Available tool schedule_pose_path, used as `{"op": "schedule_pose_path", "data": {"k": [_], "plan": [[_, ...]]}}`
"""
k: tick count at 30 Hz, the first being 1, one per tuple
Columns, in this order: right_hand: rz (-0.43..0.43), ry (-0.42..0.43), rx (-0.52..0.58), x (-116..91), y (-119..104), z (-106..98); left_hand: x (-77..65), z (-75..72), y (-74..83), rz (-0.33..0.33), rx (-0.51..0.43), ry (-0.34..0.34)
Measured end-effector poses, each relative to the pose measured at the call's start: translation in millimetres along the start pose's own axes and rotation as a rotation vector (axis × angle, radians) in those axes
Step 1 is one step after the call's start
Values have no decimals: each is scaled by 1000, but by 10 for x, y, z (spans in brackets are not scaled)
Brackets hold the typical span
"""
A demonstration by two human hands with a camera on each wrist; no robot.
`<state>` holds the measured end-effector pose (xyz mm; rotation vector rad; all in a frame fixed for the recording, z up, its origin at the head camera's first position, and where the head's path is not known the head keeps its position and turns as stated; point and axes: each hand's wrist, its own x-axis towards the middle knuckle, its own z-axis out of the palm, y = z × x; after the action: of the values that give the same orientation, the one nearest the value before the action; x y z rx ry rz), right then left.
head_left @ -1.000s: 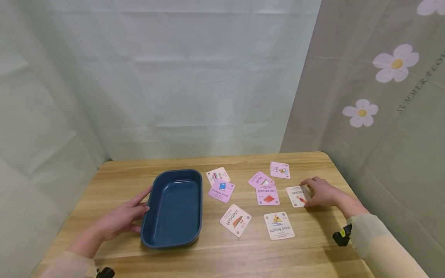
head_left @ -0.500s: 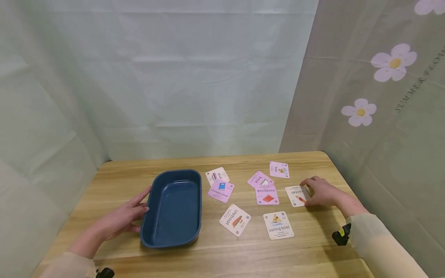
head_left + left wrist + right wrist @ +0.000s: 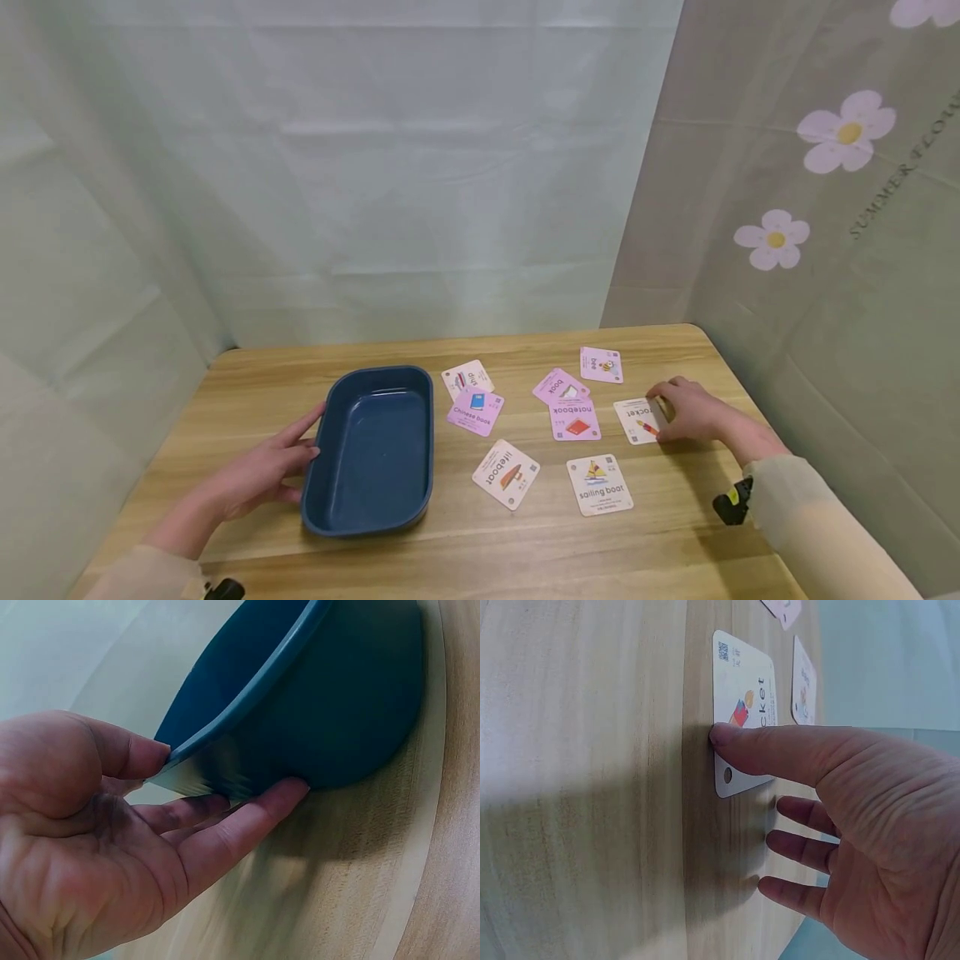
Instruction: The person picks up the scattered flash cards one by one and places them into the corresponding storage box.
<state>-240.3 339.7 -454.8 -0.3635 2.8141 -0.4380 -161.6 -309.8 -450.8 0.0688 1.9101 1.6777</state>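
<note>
In the head view, my left hand (image 3: 258, 477) lies beside the dark blue plastic tray (image 3: 309, 500), fingers extended along its left side. The left wrist view shows one fingertip at the tray's rim and other fingers, fairly straight, against its outer wall. At the right, my right hand (image 3: 693, 410) pinches the white rocket card (image 3: 633, 421) across its right part. Its thumb (image 3: 757, 750) sits at the card's near edge; the index finger is hidden behind it. The card lies close over the wooden table. The other fingers hang loosely, holding nothing.
Picture cards lie between tray and right hand: sailing boat (image 3: 600, 485), lifeboat (image 3: 506, 475), notebook (image 3: 575, 419) under book (image 3: 559, 387), and bee (image 3: 602, 365). The Chinese book card (image 3: 476, 410) overlaps the ship card (image 3: 467, 375). Pale curtains (image 3: 450, 167) surround the table (image 3: 480, 567).
The whole scene shifts slightly leftward in the head view. Both hands keep their places at the tray and the rocket card.
</note>
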Motion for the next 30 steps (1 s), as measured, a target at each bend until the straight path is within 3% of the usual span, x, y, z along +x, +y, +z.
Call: {"op": "schedule_pose_path", "data": {"k": [30], "plan": [[48,-9,17,159,68,-1,15,-20,-14,-7,-13,-3]]}}
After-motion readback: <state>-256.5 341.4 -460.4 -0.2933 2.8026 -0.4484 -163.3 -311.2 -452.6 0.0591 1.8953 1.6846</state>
